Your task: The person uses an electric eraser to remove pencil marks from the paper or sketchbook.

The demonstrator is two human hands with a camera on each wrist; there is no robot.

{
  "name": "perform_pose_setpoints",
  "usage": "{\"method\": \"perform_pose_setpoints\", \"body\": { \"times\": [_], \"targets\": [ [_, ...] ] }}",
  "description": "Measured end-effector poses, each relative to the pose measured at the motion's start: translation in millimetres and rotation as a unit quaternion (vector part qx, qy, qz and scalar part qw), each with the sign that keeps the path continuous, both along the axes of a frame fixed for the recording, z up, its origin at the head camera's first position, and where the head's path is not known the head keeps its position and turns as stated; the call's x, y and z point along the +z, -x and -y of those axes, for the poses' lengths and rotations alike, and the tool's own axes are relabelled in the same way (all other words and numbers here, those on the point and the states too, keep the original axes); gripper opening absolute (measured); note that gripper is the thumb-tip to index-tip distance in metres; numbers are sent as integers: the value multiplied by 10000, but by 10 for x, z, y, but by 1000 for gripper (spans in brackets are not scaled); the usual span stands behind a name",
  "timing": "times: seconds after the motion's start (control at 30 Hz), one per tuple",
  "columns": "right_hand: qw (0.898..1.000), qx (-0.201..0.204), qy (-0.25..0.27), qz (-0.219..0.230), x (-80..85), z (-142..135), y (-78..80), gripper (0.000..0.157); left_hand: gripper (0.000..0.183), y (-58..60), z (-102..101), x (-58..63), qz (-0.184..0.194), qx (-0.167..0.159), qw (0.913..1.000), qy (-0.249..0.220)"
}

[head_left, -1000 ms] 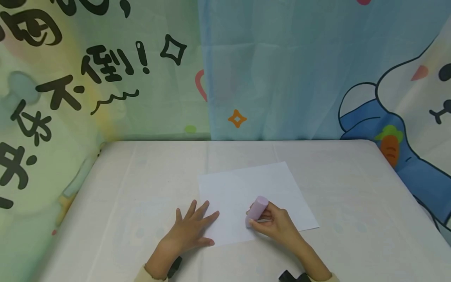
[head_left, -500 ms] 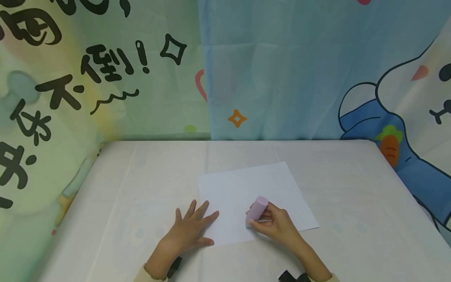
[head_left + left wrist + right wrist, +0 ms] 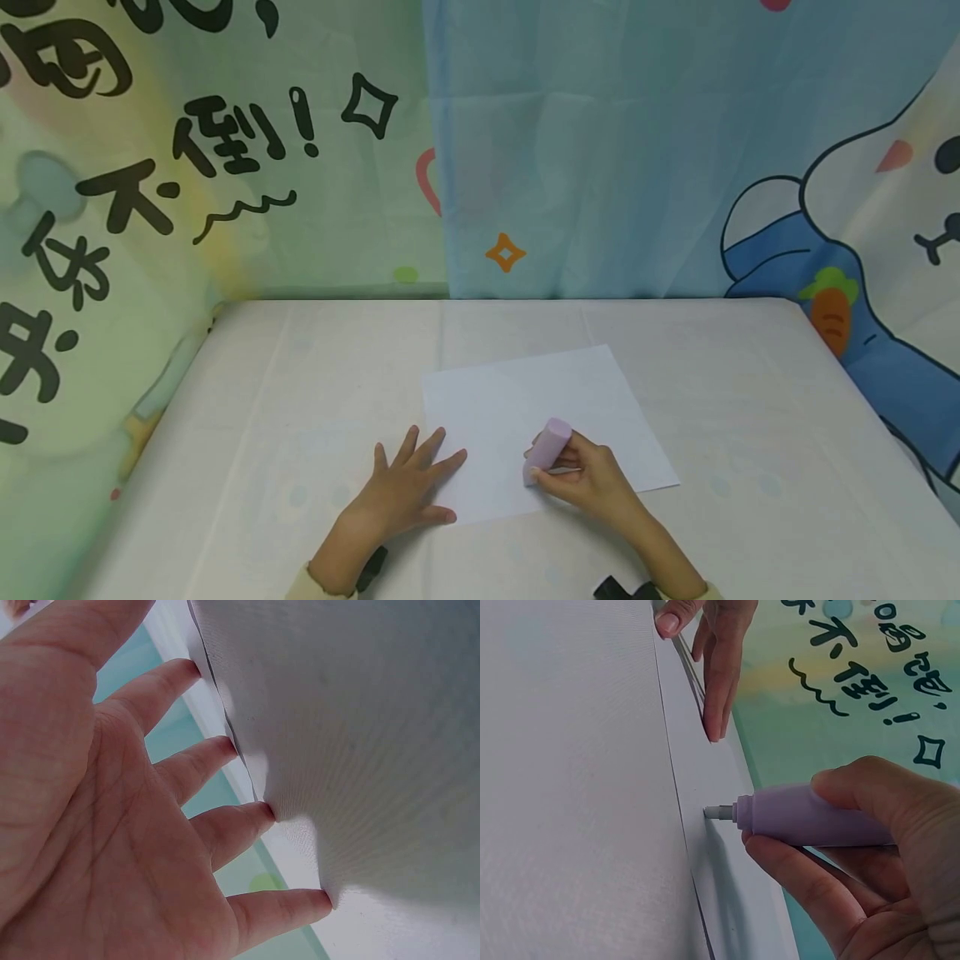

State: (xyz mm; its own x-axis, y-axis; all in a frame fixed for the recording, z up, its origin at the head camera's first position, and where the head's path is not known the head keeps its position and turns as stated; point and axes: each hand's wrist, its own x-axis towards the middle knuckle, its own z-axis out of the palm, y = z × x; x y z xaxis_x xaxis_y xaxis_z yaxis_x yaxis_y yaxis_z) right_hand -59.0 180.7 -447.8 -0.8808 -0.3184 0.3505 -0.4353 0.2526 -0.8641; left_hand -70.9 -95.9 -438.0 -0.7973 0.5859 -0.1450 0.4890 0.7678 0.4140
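Note:
A sheet of white paper (image 3: 517,400) lies slightly turned on the white table. My left hand (image 3: 405,492) rests at its left edge with the fingers spread straight; in the left wrist view the fingertips (image 3: 259,814) press on the surface. My right hand (image 3: 592,483) pinches a thick lilac electric eraser (image 3: 548,442) between thumb and fingers, tilted over the paper's near part. Seen in the right wrist view, the eraser (image 3: 795,814) has a narrow pale tip in a collar, and that tip touches the paper. No mark on the sheet can be made out.
White cloth covers the table (image 3: 315,367). Behind it hangs a printed curtain (image 3: 622,167) with dark lettering and a cartoon animal. Black wrist gear (image 3: 626,588) shows below my right wrist, and a similar black piece (image 3: 372,568) sits by the left.

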Motion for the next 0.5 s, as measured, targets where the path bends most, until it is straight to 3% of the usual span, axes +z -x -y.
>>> {"method": "perform_pose_setpoints", "body": {
  "times": [0.23, 0.5],
  "targets": [
    [9998, -118, -132, 10, -1, -30, -2, 32, 75, 0, 4, -1, -14, -30, 10000, -24],
    [10000, 9, -52, -26, 9, -14, 1, 33, 74, 6, 5, -17, -27, -24, 10000, 11]
  ]
}}
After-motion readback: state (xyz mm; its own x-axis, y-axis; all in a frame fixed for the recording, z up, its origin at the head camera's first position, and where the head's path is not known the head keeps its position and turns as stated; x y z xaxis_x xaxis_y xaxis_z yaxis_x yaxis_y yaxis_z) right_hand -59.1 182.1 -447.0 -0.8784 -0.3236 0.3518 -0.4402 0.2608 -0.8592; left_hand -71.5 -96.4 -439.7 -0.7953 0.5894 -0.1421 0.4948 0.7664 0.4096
